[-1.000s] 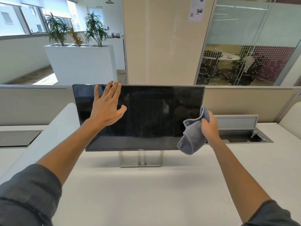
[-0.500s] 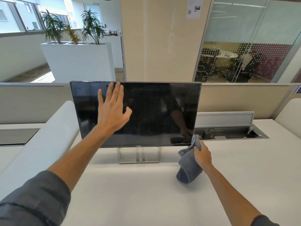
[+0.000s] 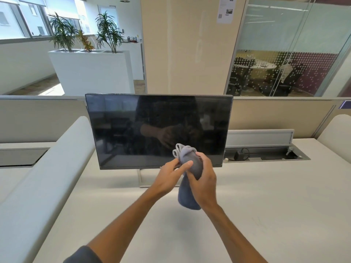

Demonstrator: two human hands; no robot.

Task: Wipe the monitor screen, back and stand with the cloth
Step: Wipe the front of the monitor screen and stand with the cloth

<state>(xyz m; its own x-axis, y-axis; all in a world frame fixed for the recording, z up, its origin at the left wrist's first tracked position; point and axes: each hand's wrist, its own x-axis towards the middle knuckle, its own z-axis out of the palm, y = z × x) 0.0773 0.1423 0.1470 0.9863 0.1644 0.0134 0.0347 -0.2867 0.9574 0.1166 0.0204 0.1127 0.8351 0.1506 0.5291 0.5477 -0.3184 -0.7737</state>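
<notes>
Hands meet in front of the lower edge of the flat black monitor [image 3: 159, 130], both closed on the bunched grey microfibre cloth [image 3: 190, 164]. The right hand [image 3: 203, 179] is wrapped around the middle of the cloth, fingers curled over its near side, so that a rounded wad sticks out above the fist and a loose tail hangs below it toward the white desk top [image 3: 266, 205]. The left hand [image 3: 169, 175] comes in from the left and pinches the upper part of the cloth between thumb and fingers, its thumb lying across the fabric just beside the right hand's fingers. The cloth is held in the air, near the screen's bottom bezel; whether it touches the glass cannot be told. The monitor stands upright on its pale metal stand [image 3: 140, 177] at the far middle of the desk, its dark screen reflecting the arms. A dark grey sleeve [image 3: 83, 255] covers the left upper arm.
</notes>
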